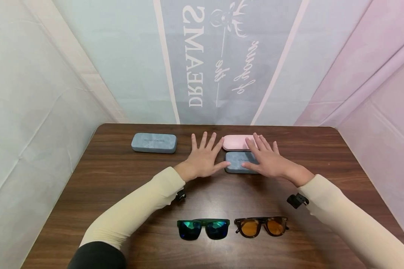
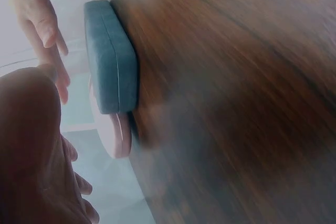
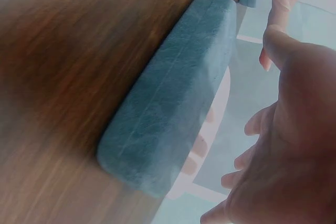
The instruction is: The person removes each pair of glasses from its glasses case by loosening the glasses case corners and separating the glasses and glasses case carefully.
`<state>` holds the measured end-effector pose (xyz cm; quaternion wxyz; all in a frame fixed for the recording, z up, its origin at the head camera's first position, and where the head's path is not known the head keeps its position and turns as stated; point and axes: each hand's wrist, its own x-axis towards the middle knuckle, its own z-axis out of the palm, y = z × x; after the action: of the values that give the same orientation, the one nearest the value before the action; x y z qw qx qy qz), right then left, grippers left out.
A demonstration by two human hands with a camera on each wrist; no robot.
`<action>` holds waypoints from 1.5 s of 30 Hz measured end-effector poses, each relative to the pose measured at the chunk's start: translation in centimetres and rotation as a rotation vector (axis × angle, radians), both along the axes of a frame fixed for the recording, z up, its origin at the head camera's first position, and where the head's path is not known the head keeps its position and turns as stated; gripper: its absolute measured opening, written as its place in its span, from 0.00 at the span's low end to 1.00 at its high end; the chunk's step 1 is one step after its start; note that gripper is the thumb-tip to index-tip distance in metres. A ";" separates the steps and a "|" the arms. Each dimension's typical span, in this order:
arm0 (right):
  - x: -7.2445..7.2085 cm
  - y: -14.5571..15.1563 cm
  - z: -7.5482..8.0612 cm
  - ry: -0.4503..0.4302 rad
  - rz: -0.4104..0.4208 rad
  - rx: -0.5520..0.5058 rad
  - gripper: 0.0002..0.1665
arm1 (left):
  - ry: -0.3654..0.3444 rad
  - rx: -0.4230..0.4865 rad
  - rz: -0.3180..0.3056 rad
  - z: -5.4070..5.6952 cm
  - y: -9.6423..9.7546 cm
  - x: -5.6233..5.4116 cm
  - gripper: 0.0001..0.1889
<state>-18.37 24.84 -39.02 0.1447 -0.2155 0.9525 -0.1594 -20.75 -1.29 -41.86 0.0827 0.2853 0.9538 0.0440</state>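
In the head view my left hand (image 1: 203,158) is spread with straight fingers, its thumb over the left end of a blue-grey glasses case (image 1: 235,163). My right hand (image 1: 268,160) is spread too, above the right part of that case and of a pink glasses case (image 1: 233,142) just behind it. Both wrist views show a gap between the hands and the blue-grey case (image 2: 111,61), and neither hand holds anything. A second blue-grey glasses case (image 1: 154,143) lies to the left. Part of each right-hand case is hidden beneath the right hand.
Toward the front of the brown wooden table (image 1: 121,224) lie dark sunglasses (image 1: 202,228) with blue-green mirrored lenses. Right of them are tortoiseshell glasses (image 1: 262,226) with orange lenses. A printed fabric curtain (image 1: 138,56) hangs behind the table, with pale fabric at both sides.
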 end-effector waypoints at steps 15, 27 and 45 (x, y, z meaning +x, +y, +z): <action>-1.4 -2.4 0.4 0.004 0.024 0.012 0.55 | 0.004 -0.024 0.064 0.5 -3.3 -0.9 0.47; -2.3 -4.2 0.6 0.009 0.012 0.022 0.55 | -0.020 -0.004 0.111 0.7 -5.7 -1.3 0.47; -3.6 -7.1 0.3 -0.015 0.021 0.006 0.54 | -0.031 0.001 0.174 0.9 -9.5 -1.9 0.47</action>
<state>-21.93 17.73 -38.75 0.1542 -0.2239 0.9495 -0.1565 -22.63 -10.80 -40.99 0.0930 0.2007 0.9736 0.0561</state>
